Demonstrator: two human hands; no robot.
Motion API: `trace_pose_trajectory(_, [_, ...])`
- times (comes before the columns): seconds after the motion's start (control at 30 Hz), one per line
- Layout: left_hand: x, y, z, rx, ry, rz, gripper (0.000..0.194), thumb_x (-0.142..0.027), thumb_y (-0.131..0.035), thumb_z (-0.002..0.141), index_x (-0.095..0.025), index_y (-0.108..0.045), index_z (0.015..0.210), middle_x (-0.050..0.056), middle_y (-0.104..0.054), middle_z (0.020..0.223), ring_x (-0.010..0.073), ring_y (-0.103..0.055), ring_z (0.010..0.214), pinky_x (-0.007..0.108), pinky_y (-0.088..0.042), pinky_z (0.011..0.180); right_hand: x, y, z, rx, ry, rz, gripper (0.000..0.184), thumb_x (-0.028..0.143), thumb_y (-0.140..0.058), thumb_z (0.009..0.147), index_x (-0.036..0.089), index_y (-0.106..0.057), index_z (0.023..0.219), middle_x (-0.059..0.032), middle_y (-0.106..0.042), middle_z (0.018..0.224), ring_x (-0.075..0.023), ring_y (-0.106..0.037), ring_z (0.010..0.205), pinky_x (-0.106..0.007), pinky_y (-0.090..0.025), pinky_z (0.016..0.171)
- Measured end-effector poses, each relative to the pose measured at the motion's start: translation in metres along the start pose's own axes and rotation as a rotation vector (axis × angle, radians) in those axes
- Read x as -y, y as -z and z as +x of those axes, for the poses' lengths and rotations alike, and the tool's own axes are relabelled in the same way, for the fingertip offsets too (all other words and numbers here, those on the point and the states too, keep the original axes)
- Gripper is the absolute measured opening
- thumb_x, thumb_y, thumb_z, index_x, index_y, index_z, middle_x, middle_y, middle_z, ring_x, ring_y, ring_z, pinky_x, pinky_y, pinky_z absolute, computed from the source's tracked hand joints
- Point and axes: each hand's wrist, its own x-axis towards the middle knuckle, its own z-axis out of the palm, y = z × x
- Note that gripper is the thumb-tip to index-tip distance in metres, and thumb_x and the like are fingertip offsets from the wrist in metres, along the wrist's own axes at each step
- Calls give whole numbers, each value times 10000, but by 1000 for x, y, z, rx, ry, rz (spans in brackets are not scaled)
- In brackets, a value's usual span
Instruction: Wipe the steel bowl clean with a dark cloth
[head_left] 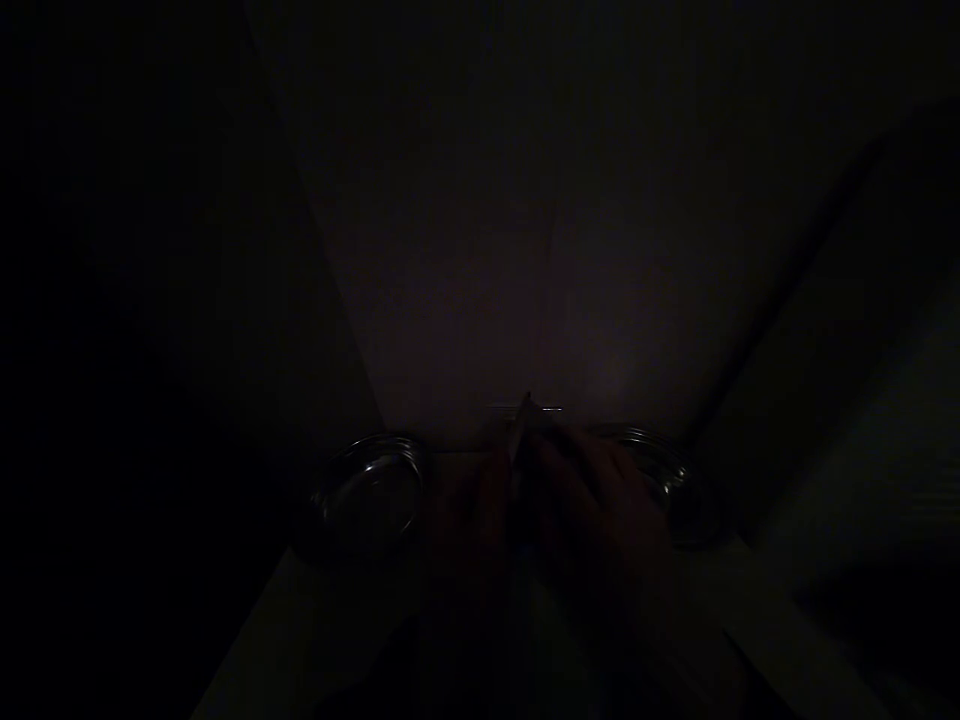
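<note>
The view is very dark. Near the middle, my left hand (pixel 472 515) and my right hand (pixel 607 505) are close together with fingers bent. Between them a thin, pale, pointed thing (pixel 519 425) sticks up at a slant; its kind is too dark to tell. Whatever else lies between the fingers is hidden in shadow. To the left of my hands sits a shiny round metal bowl (pixel 415 462). A second shiny metal bowl (pixel 679 470) is at the right, partly covered by my right hand.
Both bowls stand on a pale table (pixel 277 620). Behind it rises a plain wall or panel (pixel 450 310), with a darker surface (pixel 225 250) at the left. A short bright horizontal edge (pixel 552 408) shows just beyond my hands.
</note>
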Motion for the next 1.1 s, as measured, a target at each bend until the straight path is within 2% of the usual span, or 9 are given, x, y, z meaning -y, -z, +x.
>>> trace_pose_trajectory(0.17, [5, 2, 6, -3, 13, 13, 225, -369, -558, 779, -182, -683, 796, 64, -719, 825, 202, -674, 768, 280, -513, 671, 4, -1, -1, 18, 11, -2, 358, 215, -472, 878, 144, -555, 1219, -186, -540, 1177, -301, -517, 999, -435, -540, 707])
trace_pose_trajectory(0.27, [6, 4, 8, -24, 6, 45, 224, -379, -565, 779, -194, -685, 815, 68, -713, 868, 210, -664, 823, 288, -506, 712, 8, -1, -2, 2, 35, 20, 353, 205, -486, 878, 129, -557, 1215, -181, -559, 1150, -294, -517, 1000, -430, -541, 726])
trace_pose_trajectory(0.37, [4, 6, 10, -29, 31, 59, 229, -370, -575, 779, -208, -691, 892, 73, -698, 1016, 227, -643, 948, 306, -498, 789, 8, -1, -3, 1, 80, 31, 354, 172, -490, 878, 107, -551, 1220, -174, -564, 1178, -285, -516, 1014, -413, -546, 752])
trace_pose_trajectory(0.5, [2, 7, 15, -38, 84, 49, 223, -313, -563, 792, -206, -682, 947, 83, -674, 1099, 244, -629, 990, 328, -506, 787, 6, -3, -5, -1, 144, 15, 355, 120, -461, 879, 80, -549, 1221, -166, -589, 1172, -285, -510, 1028, -388, -561, 733])
trace_pose_trajectory(0.63, [5, 8, 18, -66, 56, -5, 148, -307, -598, 770, -194, -675, 825, 82, -700, 1000, 230, -635, 968, 295, -510, 772, 5, -5, -7, -39, 177, 44, 342, 74, -436, 883, 91, -559, 1202, -150, -596, 1185, -264, -505, 1066, -381, -550, 790])
trace_pose_trajectory(0.83, [9, 5, 15, 18, 32, -92, 373, -515, -565, 761, -164, -681, 814, 88, -713, 808, 211, -671, 751, 288, -520, 630, 6, -5, -7, -68, 100, 134, 282, 86, -460, 888, 44, -560, 1149, -182, -592, 1156, -262, -524, 1032, -378, -545, 774])
trace_pose_trajectory(1.1, [9, 5, 15, -2, -3, -44, 345, -508, -558, 765, -185, -681, 780, 75, -720, 806, 197, -675, 730, 277, -517, 598, 15, -5, -9, -47, 87, 49, 322, 188, -473, 902, 71, -564, 1188, -189, -576, 1190, -308, -528, 1028, -431, -545, 743])
